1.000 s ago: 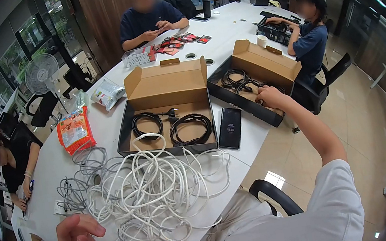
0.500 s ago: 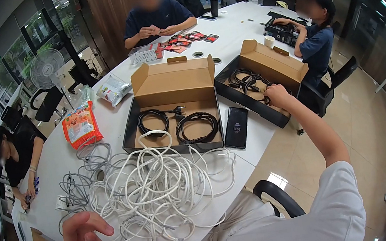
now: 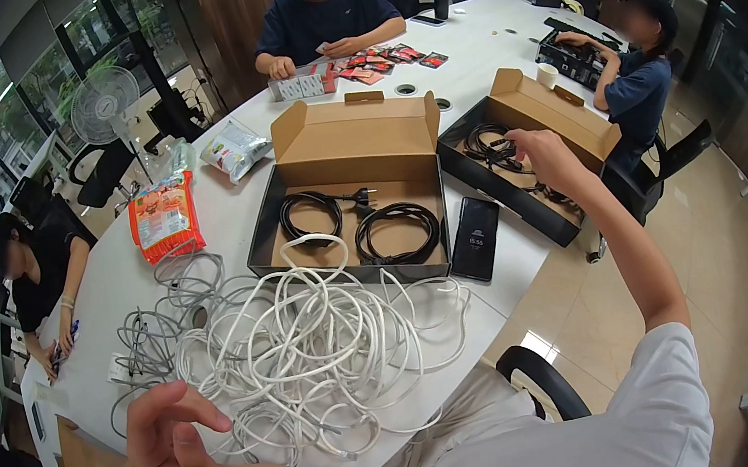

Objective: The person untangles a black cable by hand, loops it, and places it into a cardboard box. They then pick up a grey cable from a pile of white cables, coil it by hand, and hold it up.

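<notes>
My right hand [image 3: 551, 161] is over the right-hand open box [image 3: 517, 199], its fingers pinched at the end of a black cable [image 3: 484, 149]; the fingertips are partly hidden. Other black cable lies in that box, below and beside the hand. Raised over the near left of the table, my left hand [image 3: 178, 445] has its fingers curled apart and holds nothing. Beside it spreads a loose tangle of white cables [image 3: 313, 341], with grey cables [image 3: 149, 342] at its left. Two coiled black power cords, one with a plug [image 3: 364, 198], lie in the middle open box [image 3: 263, 263].
A phone [image 3: 476, 239] lies between the boxes. Behind the tangle are an orange packet [image 3: 164, 220] and a silvery bag [image 3: 236, 152]. Co-workers sit around the white table [image 3: 226, 223]; one handles small red packets [image 3: 377, 64]. A chair armrest [image 3: 539, 381] is by my side.
My right hand has moved up and toward the far end of the right box. The left hand keeps its curled pose. The whole view has shifted slightly.
</notes>
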